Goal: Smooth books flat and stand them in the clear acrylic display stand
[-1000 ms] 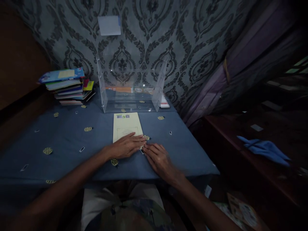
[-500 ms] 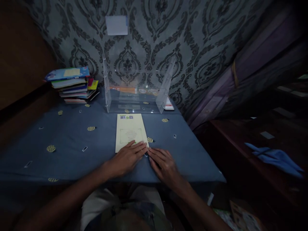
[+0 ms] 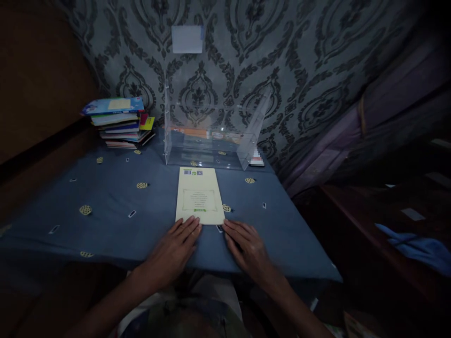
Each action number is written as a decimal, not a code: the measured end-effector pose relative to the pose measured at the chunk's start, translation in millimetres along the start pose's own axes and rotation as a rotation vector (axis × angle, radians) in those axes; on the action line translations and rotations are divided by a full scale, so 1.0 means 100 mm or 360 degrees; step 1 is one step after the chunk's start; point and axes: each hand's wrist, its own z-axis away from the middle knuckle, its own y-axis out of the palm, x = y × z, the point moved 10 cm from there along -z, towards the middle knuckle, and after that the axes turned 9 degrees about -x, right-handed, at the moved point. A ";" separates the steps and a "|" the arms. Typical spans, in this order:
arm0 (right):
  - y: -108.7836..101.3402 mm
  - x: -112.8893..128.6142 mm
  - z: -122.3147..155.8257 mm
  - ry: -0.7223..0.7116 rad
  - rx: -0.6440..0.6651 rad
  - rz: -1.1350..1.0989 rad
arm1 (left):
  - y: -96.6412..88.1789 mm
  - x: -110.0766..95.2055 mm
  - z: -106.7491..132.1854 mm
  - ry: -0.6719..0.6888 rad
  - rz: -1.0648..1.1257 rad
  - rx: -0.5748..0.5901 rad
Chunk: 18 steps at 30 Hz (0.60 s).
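Note:
A pale yellow booklet (image 3: 199,195) lies flat on the blue patterned tablecloth (image 3: 105,225), its short edge toward me. My left hand (image 3: 174,251) rests palm down just below the booklet's near edge, fingers stretched out, fingertips touching or nearly touching that edge. My right hand (image 3: 246,249) lies flat on the cloth to the right of it, fingers spread, clear of the booklet. Neither hand holds anything.
A clear acrylic stand (image 3: 214,131) is set against the patterned wall behind the booklet. A stack of books (image 3: 120,124) sits at the back left. To the right are a dark curtain, a wooden surface and a blue cloth (image 3: 419,246).
My left hand has slid back off the booklet toward me, uncovering it. My right hand has drawn back slightly too. The view has shifted, so everything sits further right.

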 end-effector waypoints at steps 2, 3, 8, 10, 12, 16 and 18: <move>-0.02 0.02 -0.02 -0.0015 -0.0019 -0.0018 | -0.06 0.04 0.05 -0.0055 -0.0030 -0.0022; -0.03 0.03 -0.04 -0.0027 -0.0028 -0.0026 | -0.08 0.05 0.07 -0.0088 -0.0044 -0.0026; -0.02 0.17 -0.15 -0.0098 -0.0005 -0.0097 | -0.14 0.11 0.13 -0.0238 -0.0150 -0.0070; 0.05 0.28 -0.21 -0.0145 0.0090 -0.0189 | -0.13 0.11 0.15 -0.0247 -0.0198 -0.0108; 0.18 0.40 -0.27 -0.0183 0.0234 -0.0276 | -0.12 0.11 0.16 -0.0230 -0.0249 -0.0140; 0.49 0.59 -0.38 -0.0235 0.0522 -0.0344 | -0.09 0.10 0.16 -0.0218 -0.0300 -0.0127; 0.62 0.62 -0.45 -0.0233 0.0602 -0.0353 | -0.09 0.10 0.15 -0.0222 -0.0294 -0.0123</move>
